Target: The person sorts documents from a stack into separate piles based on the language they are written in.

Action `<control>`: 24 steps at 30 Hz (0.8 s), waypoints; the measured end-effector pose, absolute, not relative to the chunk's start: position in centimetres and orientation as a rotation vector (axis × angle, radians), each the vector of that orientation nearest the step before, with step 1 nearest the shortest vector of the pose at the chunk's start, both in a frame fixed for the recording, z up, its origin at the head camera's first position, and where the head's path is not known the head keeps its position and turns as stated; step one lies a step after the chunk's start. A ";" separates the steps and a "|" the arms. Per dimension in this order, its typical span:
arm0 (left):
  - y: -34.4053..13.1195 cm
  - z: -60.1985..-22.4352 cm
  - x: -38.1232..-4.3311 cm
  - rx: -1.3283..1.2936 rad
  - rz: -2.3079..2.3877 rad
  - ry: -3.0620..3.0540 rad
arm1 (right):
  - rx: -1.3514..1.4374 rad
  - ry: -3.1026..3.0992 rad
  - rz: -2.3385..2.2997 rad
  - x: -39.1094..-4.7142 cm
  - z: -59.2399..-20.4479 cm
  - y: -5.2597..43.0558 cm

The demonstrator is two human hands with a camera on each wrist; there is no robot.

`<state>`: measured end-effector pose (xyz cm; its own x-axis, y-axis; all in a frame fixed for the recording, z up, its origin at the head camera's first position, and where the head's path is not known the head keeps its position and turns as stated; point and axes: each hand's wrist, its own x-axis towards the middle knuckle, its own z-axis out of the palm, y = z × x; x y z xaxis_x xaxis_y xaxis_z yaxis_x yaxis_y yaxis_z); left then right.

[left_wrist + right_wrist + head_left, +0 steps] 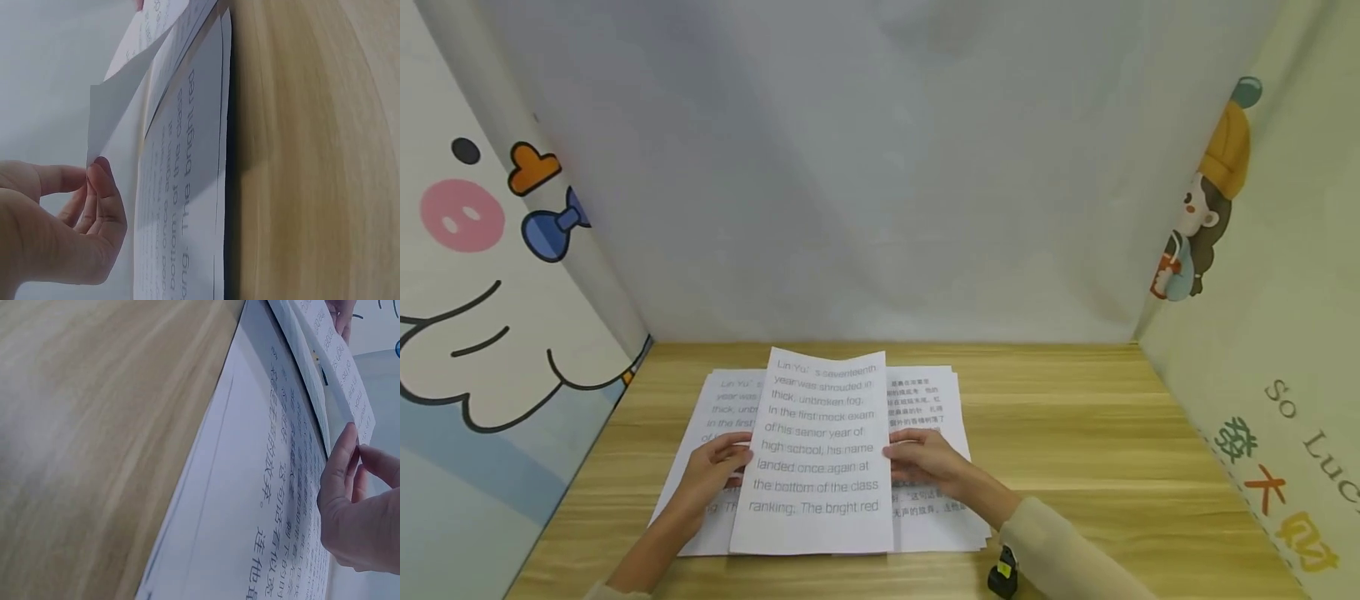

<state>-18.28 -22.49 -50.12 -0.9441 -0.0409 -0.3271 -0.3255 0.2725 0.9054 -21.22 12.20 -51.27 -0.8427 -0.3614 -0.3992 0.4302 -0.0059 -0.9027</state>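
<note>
A printed sheet of paper [820,450] with large English text is raised above other papers, its top edge slightly bowed. My left hand [718,471] pinches its left edge between thumb and fingers; the left wrist view shows this hand [69,225] at the sheet's edge. On the opposite edge, my right hand [928,462] pinches the sheet, also visible in the right wrist view [362,506]. Beneath lies a left stack of English-printed sheets [722,396] and a right stack of Chinese-printed sheets [936,408]. The raised sheet hides where the two stacks meet.
The papers lie on a wood-grain table [1075,433]. A small black object with a yellow mark [1003,575] is by the right sleeve [1067,550]. A pale back wall [880,183] and printed side panels [1262,333] enclose the table.
</note>
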 end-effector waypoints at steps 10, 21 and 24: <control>-24.8 -49.8 -18.6 -0.390 1.719 2.315 | 0.049 1.767 -1.866 -22.4 -51.4 9.6; -28.0 -49.7 -19.0 -0.535 1.695 2.336 | 0.011 1.695 -1.901 -23.0 -51.5 6.2; -28.8 -49.9 -19.1 -0.560 1.724 2.312 | 0.001 1.654 -1.917 -23.0 -51.6 5.5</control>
